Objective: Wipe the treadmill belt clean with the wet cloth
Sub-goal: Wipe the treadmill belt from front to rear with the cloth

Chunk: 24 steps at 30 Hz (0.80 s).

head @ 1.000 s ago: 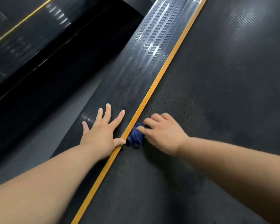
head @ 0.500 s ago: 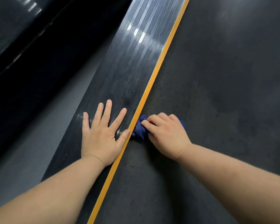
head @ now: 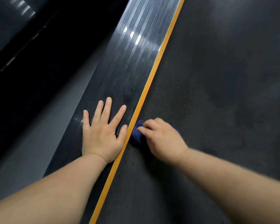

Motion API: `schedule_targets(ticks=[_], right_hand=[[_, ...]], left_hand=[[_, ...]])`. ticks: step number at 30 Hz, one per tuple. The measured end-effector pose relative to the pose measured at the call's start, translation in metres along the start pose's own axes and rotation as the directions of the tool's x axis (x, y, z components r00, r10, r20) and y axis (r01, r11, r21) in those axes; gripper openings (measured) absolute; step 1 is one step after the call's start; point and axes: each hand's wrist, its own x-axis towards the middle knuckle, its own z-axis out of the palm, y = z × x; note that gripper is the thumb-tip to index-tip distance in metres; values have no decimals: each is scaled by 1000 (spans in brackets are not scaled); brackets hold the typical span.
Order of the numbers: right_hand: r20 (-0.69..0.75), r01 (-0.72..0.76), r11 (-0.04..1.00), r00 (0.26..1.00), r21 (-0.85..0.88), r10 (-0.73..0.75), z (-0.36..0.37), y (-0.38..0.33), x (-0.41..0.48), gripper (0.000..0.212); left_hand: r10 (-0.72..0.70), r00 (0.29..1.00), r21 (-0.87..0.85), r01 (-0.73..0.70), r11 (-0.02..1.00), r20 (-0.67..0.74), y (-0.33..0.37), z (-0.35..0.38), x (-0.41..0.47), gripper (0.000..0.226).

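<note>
The dark textured treadmill belt [head: 217, 94] fills the right side of the head view. A bunched dark blue cloth [head: 136, 133] lies on the belt right against the orange stripe [head: 153, 73] along its left edge. My right hand [head: 165, 139] grips the cloth with curled fingers and covers most of it. My left hand [head: 102, 131] lies flat with spread fingers on the ribbed black side rail [head: 131, 50], its thumb touching the orange stripe.
Grey floor [head: 39, 139] runs along the left of the side rail. Beyond it at the upper left sits another dark machine [head: 14, 21] with glossy surfaces.
The view shifted slightly. My right hand with the cloth stays at the belt's left edge, rubbing by the orange stripe. My left hand stays flat on the rail.
</note>
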Motion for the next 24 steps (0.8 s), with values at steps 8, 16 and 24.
schedule_targets(ticks=[8, 16, 24], right_hand=[[-184, -367, 930, 916, -21, 357, -25, 46, 55, 19], [-93, -234, 968, 966, 95, 243, -10, 6, 5, 21], [-145, -414, 910, 899, 29, 414, -13, 18, 35, 21]], left_hand=[[-19, 999, -15, 18, 1000, -39, 1, 2, -2, 55], [-9, 999, -13, 8, 1000, -37, 2, 1, 0, 57], [-10, 998, -16, 9, 1000, -65, 1, 3, -1, 57]])
